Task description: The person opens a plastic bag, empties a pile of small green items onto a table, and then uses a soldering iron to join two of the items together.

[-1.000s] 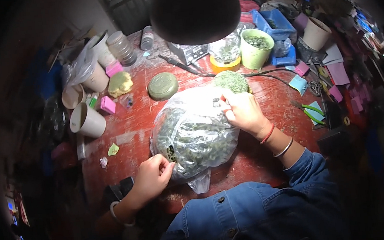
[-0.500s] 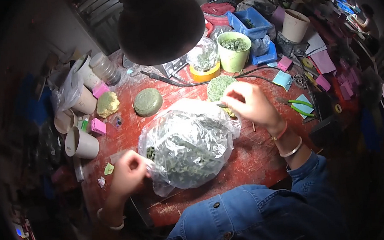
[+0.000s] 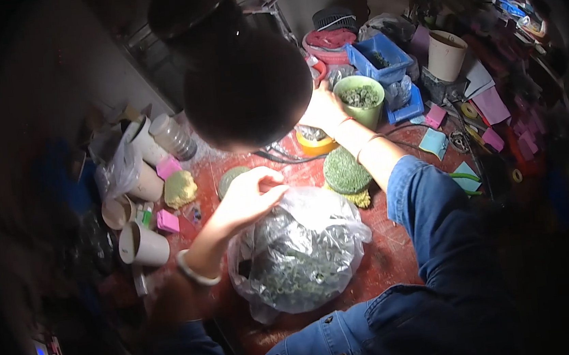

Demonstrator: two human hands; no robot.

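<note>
On the red worktable lies a clear plastic bag (image 3: pixel 306 264) filled with small grey-green pieces. My left hand (image 3: pixel 252 198) is at its far edge, fingers curled and closed on the plastic film. Farther off, my right hand (image 3: pixel 322 111) reaches over a yellow tape roll (image 3: pixel 317 145) with a small clear bag (image 3: pixel 311 132) on it. Its fingertips are partly hidden behind the black lamp head (image 3: pixel 247 78), so what they touch cannot be made out. Beside that hand stands a light green cup (image 3: pixel 359 95) of small dark pieces. A round green pad (image 3: pixel 347 170) rests on a yellow sponge (image 3: pixel 358 198).
The lamp hangs low over the far side of the table. A blue bin (image 3: pixel 379 59) and a beige cup (image 3: pixel 447 56) stand at the back right. At the left are a tipped white cup (image 3: pixel 144 244), a yellow sponge lump (image 3: pixel 180 189) and a clear jar (image 3: pixel 172 137). Green-handled pliers (image 3: pixel 466 176) lie right.
My right hand has moved from beside the green pad to the tape roll and small bag. My left hand has gone from the bag's near left side up to its far edge.
</note>
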